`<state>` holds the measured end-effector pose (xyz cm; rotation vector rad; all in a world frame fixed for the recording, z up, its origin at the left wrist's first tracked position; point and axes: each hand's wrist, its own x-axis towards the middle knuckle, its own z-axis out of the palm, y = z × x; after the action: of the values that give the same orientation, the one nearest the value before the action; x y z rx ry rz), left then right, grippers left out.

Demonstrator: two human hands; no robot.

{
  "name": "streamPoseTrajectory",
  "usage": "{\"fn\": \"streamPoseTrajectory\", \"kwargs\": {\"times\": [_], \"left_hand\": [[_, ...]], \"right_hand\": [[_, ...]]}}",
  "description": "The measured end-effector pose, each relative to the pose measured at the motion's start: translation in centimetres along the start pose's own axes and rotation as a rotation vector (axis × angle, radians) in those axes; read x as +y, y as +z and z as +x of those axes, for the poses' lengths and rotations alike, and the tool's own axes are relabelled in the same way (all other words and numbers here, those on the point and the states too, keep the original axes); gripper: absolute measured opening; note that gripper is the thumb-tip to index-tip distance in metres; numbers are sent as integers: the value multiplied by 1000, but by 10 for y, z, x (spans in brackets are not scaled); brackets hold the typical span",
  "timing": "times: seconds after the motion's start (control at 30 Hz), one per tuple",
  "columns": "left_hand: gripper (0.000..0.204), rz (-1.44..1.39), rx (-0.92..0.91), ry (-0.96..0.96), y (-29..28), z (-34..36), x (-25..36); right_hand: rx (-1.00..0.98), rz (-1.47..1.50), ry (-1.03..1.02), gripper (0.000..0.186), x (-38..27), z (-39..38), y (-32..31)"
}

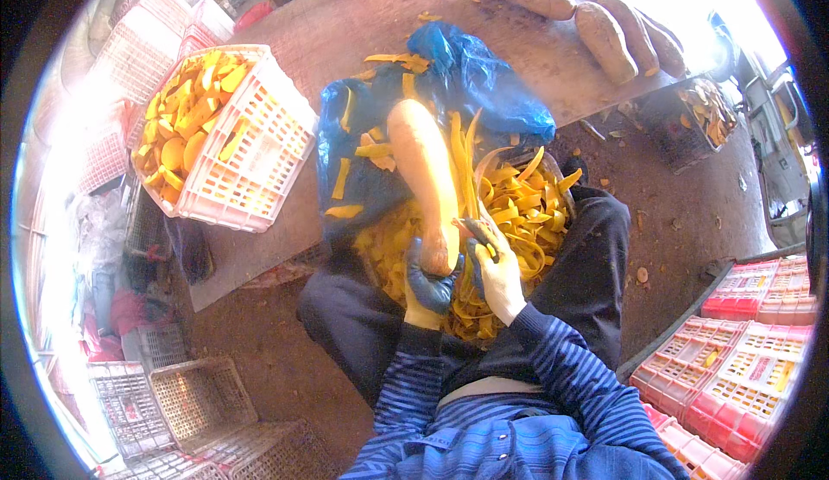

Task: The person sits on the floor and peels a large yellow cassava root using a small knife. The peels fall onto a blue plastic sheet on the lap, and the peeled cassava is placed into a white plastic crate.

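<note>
My left hand (pixel 427 288), in a dark-coated glove, is closed round the lower end of a long pale orange squash (pixel 419 161). The squash points away from me over a blue plastic bag (pixel 484 74) strewn with yellow strips. My right hand (pixel 496 277), gloved too, grips a peeler (pixel 477 230) just right of the squash's lower end, with long peel strips by it. Beneath and around both hands lies a heap of yellow peelings (pixel 527 217) between my knees, partly in a container whose full shape is hidden.
A pink crate (pixel 276 143) of cut orange pieces sits at left. Several whole squashes (pixel 600 40) lie at the table's (pixel 371 14) back right, near a dark crate of scraps (pixel 699 117). Pink crates (pixel 747 359) line the lower right; worn plastic crates (pixel 199 394) stand lower left.
</note>
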<state>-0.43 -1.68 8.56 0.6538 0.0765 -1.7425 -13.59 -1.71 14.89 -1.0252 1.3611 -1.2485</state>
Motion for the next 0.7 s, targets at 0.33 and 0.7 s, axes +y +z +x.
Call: {"fn": "streamPoseTrajectory", "kwargs": {"times": [0.33,0.7], "left_hand": [[52,-240,-61,-489,-29,18,-6],[53,-278,45,-445,-30,22,-11]], "right_hand": [[-45,-226,-206,37,-22,140,55],[-310,-872,-275,44,-25,324,102]]}}
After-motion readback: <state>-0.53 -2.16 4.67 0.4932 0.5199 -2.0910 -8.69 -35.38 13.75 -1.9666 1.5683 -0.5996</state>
